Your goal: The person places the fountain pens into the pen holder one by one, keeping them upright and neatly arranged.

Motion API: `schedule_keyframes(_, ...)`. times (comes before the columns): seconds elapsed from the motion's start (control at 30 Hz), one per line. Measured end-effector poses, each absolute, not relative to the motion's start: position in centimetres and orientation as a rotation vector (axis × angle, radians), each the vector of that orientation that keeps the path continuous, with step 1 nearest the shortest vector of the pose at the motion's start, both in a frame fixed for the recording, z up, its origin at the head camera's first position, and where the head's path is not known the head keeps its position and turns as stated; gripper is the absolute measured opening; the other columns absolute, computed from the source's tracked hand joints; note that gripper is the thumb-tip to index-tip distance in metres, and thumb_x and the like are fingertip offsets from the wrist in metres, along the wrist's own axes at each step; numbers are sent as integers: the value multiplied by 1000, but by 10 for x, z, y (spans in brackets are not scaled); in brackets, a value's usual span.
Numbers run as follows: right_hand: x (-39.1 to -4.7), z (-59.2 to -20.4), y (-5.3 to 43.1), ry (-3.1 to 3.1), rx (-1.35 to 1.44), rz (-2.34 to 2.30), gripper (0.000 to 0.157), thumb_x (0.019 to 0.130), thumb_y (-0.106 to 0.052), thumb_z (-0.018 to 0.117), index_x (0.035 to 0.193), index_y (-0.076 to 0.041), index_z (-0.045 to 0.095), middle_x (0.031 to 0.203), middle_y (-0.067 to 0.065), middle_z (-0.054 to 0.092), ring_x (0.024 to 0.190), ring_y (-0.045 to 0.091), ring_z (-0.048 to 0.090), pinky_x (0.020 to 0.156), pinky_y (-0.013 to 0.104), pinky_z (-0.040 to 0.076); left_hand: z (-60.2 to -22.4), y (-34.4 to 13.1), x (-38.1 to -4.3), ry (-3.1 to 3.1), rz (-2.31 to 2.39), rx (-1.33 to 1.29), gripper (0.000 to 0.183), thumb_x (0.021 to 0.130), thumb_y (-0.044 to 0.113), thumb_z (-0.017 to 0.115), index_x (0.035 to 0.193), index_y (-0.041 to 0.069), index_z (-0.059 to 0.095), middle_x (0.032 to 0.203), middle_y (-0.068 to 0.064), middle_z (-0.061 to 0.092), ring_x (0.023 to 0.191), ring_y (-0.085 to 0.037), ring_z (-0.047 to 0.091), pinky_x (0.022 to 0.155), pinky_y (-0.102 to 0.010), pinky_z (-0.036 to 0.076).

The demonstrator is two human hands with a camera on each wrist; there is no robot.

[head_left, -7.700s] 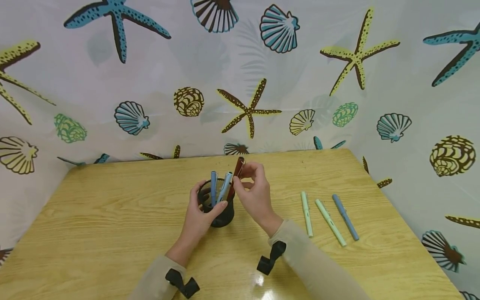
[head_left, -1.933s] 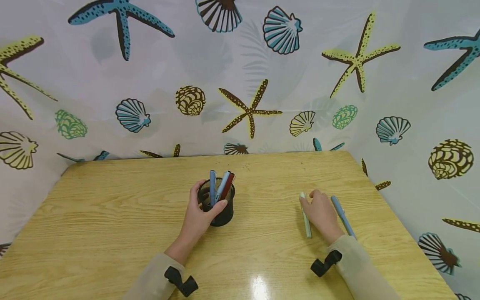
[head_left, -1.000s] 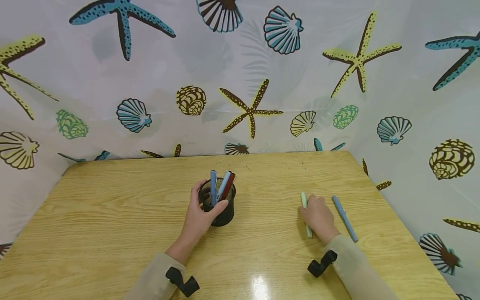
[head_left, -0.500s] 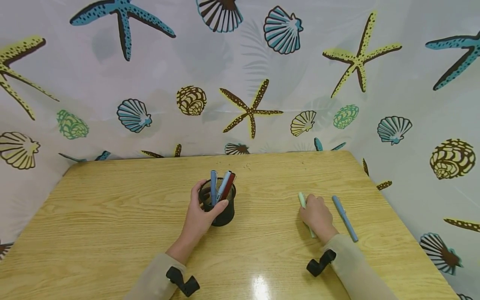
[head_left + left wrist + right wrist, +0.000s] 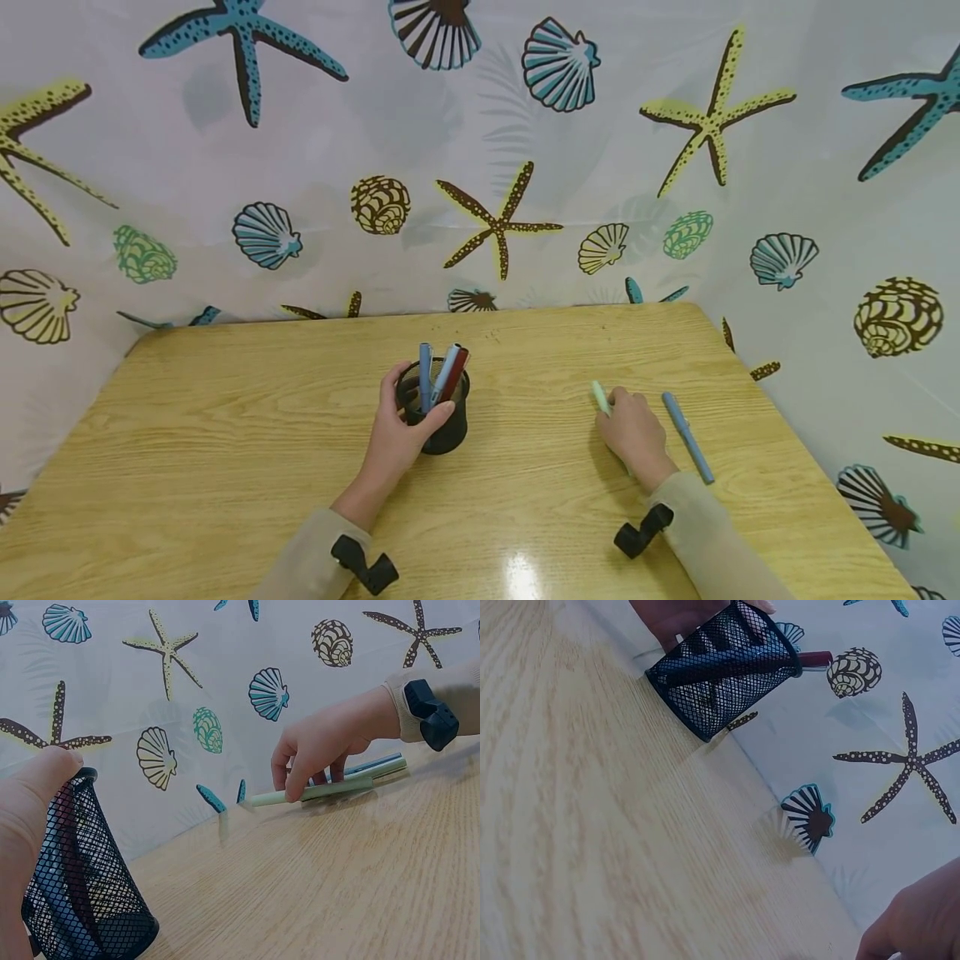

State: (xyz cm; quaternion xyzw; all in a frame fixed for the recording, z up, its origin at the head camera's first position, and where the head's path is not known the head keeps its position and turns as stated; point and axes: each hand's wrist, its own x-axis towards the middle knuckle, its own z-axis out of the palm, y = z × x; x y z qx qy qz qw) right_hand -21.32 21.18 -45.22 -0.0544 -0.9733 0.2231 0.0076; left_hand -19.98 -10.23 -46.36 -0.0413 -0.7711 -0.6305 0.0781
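Observation:
My left hand [image 5: 401,429] grips a black mesh pen cup [image 5: 448,435] standing on the table, fingers round its far side and thumb at the rim. A blue pen [image 5: 425,375], a light blue pen [image 5: 445,372] and a dark red pen [image 5: 454,377] lean inside it. To the right, my right hand [image 5: 633,429] pinches a pale green pen [image 5: 601,397] between thumb and fingers, low over the wood. The left wrist view shows that pen [image 5: 266,799] lengthwise, with a second green pen [image 5: 394,768] behind it; the hand hides the second one in the head view.
A blue pen [image 5: 688,437] lies on the wooden table [image 5: 225,442] just right of my right hand. A white cloth [image 5: 315,150] printed with shells and starfish hangs behind the table and along its right side.
My right hand has gone from the cup, where the dark red pen now stands, to the pens on the right. It has taken hold of a green pen and turned it slightly. The left hand stays put.

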Motion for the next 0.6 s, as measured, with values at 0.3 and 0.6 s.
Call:
schedule_keyframes(0.3, -214, -454, 213, -2993, -145, 690, 31, 87, -13, 54, 114, 1, 57, 90, 18, 59, 59, 22, 49, 46, 32, 37, -465, -102, -201, -2304, -1877, -135, 80, 79, 39, 73, 141, 26, 24, 135, -6, 41, 123, -24, 39, 97, -50, 31)
schedule_keyframes(0.6, -214, -455, 212, -2906, -132, 731, 30, 88, -15, 56, 115, -1, 57, 82, 14, 55, 56, 21, 46, 44, 31, 36, -464, -102, -200, -2301, -1888, -127, 80, 79, 38, 73, 141, 26, 24, 135, -5, 41, 123, -24, 38, 98, -50, 30)
